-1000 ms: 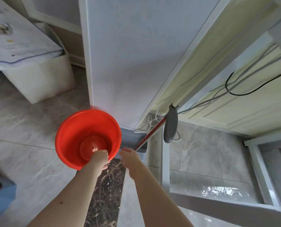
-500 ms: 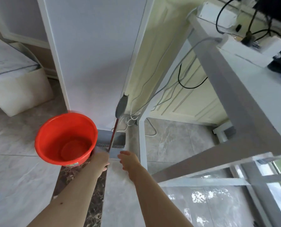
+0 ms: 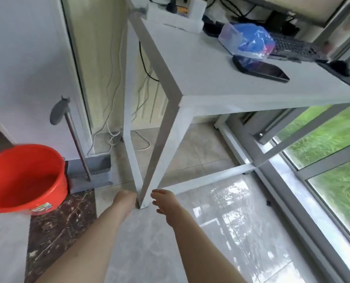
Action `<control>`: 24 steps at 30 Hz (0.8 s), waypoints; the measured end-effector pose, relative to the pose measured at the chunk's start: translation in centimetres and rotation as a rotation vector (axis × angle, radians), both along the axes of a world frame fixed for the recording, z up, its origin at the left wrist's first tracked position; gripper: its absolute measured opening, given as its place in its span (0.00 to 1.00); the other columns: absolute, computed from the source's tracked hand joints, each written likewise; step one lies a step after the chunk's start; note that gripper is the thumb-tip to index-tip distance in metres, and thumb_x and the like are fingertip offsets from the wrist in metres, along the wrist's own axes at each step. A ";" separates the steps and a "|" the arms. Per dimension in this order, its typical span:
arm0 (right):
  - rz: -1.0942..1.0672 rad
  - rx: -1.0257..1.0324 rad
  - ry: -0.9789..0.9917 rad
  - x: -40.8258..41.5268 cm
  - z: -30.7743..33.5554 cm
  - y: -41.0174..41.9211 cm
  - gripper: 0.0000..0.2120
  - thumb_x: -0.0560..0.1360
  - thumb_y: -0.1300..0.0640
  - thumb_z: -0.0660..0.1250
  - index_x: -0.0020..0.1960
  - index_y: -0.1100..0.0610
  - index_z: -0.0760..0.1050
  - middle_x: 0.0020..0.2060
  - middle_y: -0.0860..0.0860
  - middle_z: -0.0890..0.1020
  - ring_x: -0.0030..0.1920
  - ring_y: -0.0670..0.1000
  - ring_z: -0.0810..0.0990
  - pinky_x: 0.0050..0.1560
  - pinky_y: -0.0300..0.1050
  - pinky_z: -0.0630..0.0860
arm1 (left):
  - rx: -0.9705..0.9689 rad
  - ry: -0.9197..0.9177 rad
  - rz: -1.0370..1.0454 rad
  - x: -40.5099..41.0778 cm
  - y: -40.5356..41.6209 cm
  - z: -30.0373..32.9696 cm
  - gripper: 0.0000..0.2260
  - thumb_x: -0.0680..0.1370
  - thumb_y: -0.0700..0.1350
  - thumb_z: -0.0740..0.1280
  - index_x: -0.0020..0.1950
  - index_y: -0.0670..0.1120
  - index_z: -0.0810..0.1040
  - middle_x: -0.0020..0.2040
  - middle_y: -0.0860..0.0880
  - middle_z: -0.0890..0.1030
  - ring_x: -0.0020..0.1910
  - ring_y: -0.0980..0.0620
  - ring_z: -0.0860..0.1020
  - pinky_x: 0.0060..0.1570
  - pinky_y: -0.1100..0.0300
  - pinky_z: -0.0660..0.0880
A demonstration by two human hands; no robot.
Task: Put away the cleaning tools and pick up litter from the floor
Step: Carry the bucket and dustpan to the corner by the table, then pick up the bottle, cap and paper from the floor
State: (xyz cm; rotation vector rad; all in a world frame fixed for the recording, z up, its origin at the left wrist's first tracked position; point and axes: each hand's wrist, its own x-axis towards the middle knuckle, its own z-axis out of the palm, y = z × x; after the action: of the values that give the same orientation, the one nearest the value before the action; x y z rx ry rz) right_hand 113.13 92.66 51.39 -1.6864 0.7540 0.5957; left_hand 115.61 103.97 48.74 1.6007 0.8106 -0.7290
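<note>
At the far left we see the red bucket (image 3: 25,178) standing on the floor (image 3: 149,252), free of both hands, with the dustpan (image 3: 92,172) just beside it against the white panel (image 3: 23,64) and its long handle (image 3: 74,135) leaning up that panel. We judge the putting-away half of the task done or nearly so: both tools sit parked in the corner and nothing grips them.

The bucket carries a small coloured sticker (image 3: 42,207) low on its wall; it is too blurred for us to read any word or brand.

Moving right, our left hand (image 3: 125,201) hangs near the foot of the tabletop's leg (image 3: 149,180), holding nothing; its fingers point away from the camera, so we cannot tell whether they are curled or loose. Our right hand (image 3: 166,205) is just the other side of that leg, fingers (image 3: 157,196) released and slightly spread, also empty.

The litter part looks not yet begun. The one candidate we can make out is a small dark speck (image 3: 268,203) on the glossy tiles near the window frame (image 3: 292,190), well apart from both hands; what it is we cannot tell.

On the tabletop (image 3: 221,78) lie a blue bag (image 3: 249,40), a phone (image 3: 262,69) and a keyboard (image 3: 294,48); the key legends are too small to read, and we see no other legible writing.
</note>
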 end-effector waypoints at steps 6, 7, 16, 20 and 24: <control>-0.204 -0.008 -0.004 -5.9 1.1 -9.1 0.18 0.77 0.62 0.60 0.66 0.64 0.73 0.56 0.58 0.79 0.63 0.57 0.76 0.55 0.45 0.70 | 0.023 -0.004 -0.254 -3.7 -9.9 -0.2 0.14 0.80 0.39 0.56 0.63 0.36 0.73 0.47 0.41 0.75 0.44 0.44 0.74 0.39 0.62 0.68; -0.249 -0.009 -0.005 -7.1 1.3 -10.9 0.18 0.77 0.62 0.60 0.66 0.65 0.72 0.57 0.62 0.78 0.64 0.60 0.75 0.53 0.45 0.70 | 0.030 -0.016 -0.292 -4.2 -11.8 -0.5 0.15 0.80 0.39 0.56 0.63 0.36 0.73 0.48 0.41 0.75 0.46 0.44 0.74 0.41 0.60 0.69; -0.580 -0.004 0.000 -16.6 1.7 -23.6 0.16 0.77 0.61 0.61 0.64 0.61 0.74 0.51 0.56 0.77 0.60 0.59 0.78 0.42 0.41 0.70 | 0.011 -0.101 -0.638 -10.6 -26.3 0.4 0.13 0.80 0.41 0.57 0.60 0.38 0.74 0.48 0.41 0.75 0.47 0.44 0.74 0.43 0.57 0.70; -0.679 -0.019 -0.003 -20.0 1.4 -28.4 0.16 0.77 0.61 0.60 0.64 0.60 0.73 0.55 0.56 0.78 0.64 0.59 0.75 0.46 0.44 0.71 | -0.015 -0.129 -0.754 -12.5 -31.4 -0.1 0.06 0.80 0.39 0.56 0.50 0.42 0.73 0.45 0.42 0.74 0.43 0.46 0.73 0.36 0.60 0.68; -0.764 -0.007 0.019 -22.1 0.9 -32.0 0.16 0.77 0.62 0.60 0.63 0.60 0.74 0.47 0.54 0.75 0.66 0.61 0.74 0.52 0.51 0.76 | -0.021 -0.088 -0.821 -13.5 -35.4 -0.9 0.04 0.79 0.39 0.55 0.45 0.44 0.67 0.32 0.46 0.66 0.29 0.50 0.63 0.30 0.64 0.59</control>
State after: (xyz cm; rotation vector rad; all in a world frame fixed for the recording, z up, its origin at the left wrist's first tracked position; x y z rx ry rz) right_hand 91.05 60.66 52.31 -1.2574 1.3160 0.0689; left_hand 102.10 68.62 47.86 1.9300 0.0422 -1.2165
